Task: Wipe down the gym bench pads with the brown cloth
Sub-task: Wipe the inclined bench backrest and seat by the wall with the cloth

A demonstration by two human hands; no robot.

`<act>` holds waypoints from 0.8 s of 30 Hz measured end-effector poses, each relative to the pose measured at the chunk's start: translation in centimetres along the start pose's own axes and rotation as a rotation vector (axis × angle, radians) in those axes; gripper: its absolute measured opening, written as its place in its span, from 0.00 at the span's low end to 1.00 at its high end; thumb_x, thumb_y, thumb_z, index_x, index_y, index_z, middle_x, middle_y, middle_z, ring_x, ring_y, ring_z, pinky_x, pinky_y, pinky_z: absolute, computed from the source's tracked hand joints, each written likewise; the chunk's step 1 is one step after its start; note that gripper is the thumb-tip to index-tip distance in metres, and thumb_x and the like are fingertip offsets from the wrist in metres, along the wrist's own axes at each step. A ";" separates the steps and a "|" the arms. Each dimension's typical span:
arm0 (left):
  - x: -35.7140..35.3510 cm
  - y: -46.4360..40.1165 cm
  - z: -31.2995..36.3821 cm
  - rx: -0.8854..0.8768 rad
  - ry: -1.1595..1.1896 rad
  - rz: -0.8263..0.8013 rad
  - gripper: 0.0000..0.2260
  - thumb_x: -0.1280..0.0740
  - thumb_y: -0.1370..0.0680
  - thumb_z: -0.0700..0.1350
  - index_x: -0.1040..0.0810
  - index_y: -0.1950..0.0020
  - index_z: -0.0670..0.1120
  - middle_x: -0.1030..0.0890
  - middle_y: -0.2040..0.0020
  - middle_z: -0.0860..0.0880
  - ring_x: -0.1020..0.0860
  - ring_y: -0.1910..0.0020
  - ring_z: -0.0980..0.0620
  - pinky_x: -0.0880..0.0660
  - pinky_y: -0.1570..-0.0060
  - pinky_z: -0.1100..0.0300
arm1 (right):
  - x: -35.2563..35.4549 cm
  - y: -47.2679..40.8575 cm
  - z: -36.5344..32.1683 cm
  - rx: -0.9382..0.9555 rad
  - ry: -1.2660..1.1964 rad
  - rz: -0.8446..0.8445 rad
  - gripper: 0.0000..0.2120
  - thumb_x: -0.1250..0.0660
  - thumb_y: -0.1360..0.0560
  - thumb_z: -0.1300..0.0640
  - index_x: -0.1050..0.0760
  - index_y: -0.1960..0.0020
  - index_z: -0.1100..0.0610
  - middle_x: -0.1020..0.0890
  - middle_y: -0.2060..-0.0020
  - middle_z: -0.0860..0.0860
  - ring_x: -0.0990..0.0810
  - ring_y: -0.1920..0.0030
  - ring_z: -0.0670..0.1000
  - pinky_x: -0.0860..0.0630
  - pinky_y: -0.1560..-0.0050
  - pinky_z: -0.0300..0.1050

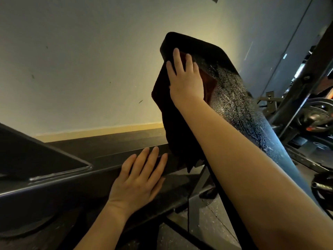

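A black inclined bench pad (pixel 239 98) rises from lower right to its rounded top end at upper centre; its surface glistens with wet streaks. My right hand (pixel 185 78) presses flat, fingers straight, on the brown cloth (pixel 173 127) near the pad's top. The cloth drapes over the pad's left edge and hangs down in dark folds. My left hand (pixel 140 179) rests flat with spread fingers on a dark metal frame beam (pixel 59 181) at lower left, holding nothing.
A pale wall (pixel 81 60) fills the background, with a light skirting strip along the floor. Dark metal rack parts and weight plates (pixel 317 112) crowd the right side. Speckled rubber flooring (pixel 203 230) and bench legs lie below.
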State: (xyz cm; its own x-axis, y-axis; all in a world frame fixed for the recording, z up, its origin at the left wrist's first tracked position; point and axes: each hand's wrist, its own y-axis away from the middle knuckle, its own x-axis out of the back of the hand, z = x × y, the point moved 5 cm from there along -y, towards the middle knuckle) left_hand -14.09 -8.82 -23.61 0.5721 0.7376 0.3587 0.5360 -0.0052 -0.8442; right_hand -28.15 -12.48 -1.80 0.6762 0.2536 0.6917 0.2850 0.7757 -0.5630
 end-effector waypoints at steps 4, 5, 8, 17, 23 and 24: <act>0.2 -0.3 -0.1 0.009 0.031 -0.032 0.27 0.42 0.20 0.58 0.32 0.25 0.45 0.26 0.29 0.40 0.32 0.30 0.41 0.46 0.28 0.47 | -0.7 5.2 0.5 0.017 0.005 -0.008 0.31 0.47 0.15 0.51 0.58 0.19 0.57 0.62 0.20 0.58 0.56 0.21 0.64 0.52 0.22 0.58; 0.3 -0.4 -0.2 0.010 0.039 -0.032 0.27 0.42 0.20 0.58 0.31 0.25 0.45 0.26 0.29 0.41 0.32 0.30 0.42 0.45 0.29 0.47 | -0.9 6.9 0.7 0.018 -0.007 -0.008 0.31 0.47 0.15 0.52 0.58 0.19 0.57 0.62 0.20 0.58 0.56 0.21 0.64 0.52 0.22 0.58; 0.8 -0.6 -0.6 0.001 0.060 -0.019 0.27 0.39 0.21 0.57 0.28 0.26 0.45 0.26 0.29 0.41 0.31 0.30 0.42 0.38 0.32 0.47 | -1.2 11.7 1.0 0.017 -0.010 -0.021 0.30 0.48 0.15 0.52 0.59 0.19 0.58 0.63 0.21 0.58 0.57 0.21 0.65 0.52 0.22 0.58; 0.8 -0.3 -0.7 0.001 0.069 0.011 0.27 0.40 0.19 0.57 0.29 0.25 0.44 0.26 0.29 0.41 0.28 0.31 0.42 0.35 0.36 0.47 | -2.4 27.1 2.4 -0.049 -0.063 0.126 0.27 0.43 0.23 0.62 0.36 0.23 0.61 0.41 0.22 0.59 0.39 0.25 0.66 0.43 0.27 0.60; 0.7 -0.5 -0.4 -0.008 0.044 0.029 0.28 0.43 0.18 0.59 0.28 0.26 0.43 0.25 0.29 0.41 0.28 0.33 0.42 0.36 0.38 0.46 | -2.9 31.8 2.6 -0.108 -0.081 0.097 0.27 0.47 0.22 0.61 0.37 0.23 0.62 0.40 0.22 0.61 0.39 0.25 0.67 0.44 0.25 0.61; 0.7 -0.4 -0.4 -0.011 0.033 0.033 0.28 0.44 0.18 0.60 0.28 0.26 0.43 0.25 0.29 0.42 0.27 0.33 0.42 0.36 0.38 0.47 | -2.9 30.9 2.4 -0.131 -0.084 0.091 0.27 0.48 0.21 0.61 0.37 0.23 0.62 0.41 0.22 0.61 0.40 0.25 0.67 0.44 0.25 0.61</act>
State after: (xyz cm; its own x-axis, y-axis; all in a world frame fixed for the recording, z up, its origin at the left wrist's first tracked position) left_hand -13.71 -8.57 -22.84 0.6097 0.7143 0.3435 0.5228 -0.0367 -0.8517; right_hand -22.89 12.19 -20.12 0.6457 0.3714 0.6672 0.3148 0.6666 -0.6757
